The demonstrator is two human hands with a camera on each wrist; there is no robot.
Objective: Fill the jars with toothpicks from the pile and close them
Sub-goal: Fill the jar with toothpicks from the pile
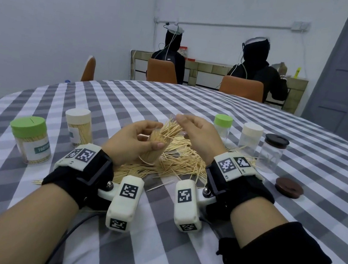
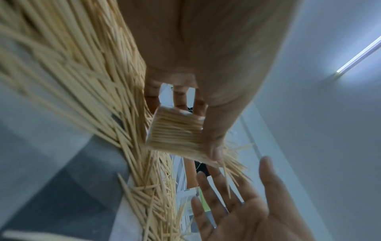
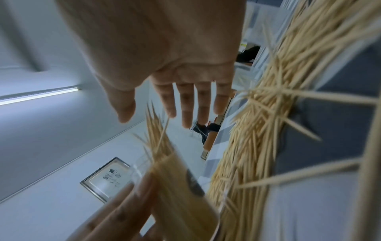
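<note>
My left hand (image 1: 153, 135) grips a clear, lidless jar (image 1: 153, 149) packed with toothpicks and holds it tilted just above the toothpick pile (image 1: 177, 161). A fan of toothpicks (image 1: 171, 129) sticks out of the jar's mouth. My right hand (image 1: 186, 124) hovers at those loose tips with nothing in it. The right wrist view shows its fingers (image 3: 186, 104) straight and spread above the jar (image 3: 181, 187). The left wrist view shows the jar (image 2: 177, 138) between my left thumb and fingers, with the right palm (image 2: 243, 208) beyond it.
Two full, lidded jars stand at the left: green lid (image 1: 29, 139), cream lid (image 1: 78, 126). At the right stand clear jars with a green lid (image 1: 222, 125), a cream lid (image 1: 250, 138) and a dark lid (image 1: 272, 153). A loose brown lid (image 1: 289, 187) lies near them. Two people sit beyond the table.
</note>
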